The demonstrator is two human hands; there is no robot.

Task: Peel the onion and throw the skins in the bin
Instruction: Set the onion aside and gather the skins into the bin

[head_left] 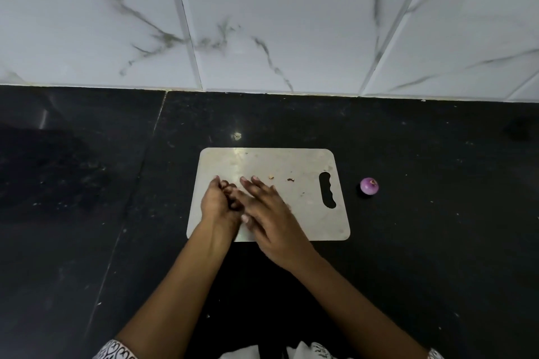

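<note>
Black counter: 1 board, 1 onion, 2 hands touching.

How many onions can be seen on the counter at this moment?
1. The peeled purple onion sits on the black counter, apart from the metal cutting board, on its right side. Something small may be hidden between the left hand and right hand.

- The cutting board looks like brushed metal, dull grey with a soft sheen and a few specks on it
- The counter is black polished stone, faintly glossy, dusted with pale flecks
- The wall tiles are glossy white with grey marble-like veins
- The onion has smooth, shiny purple flesh
- The sleeves are patterned cloth
</note>
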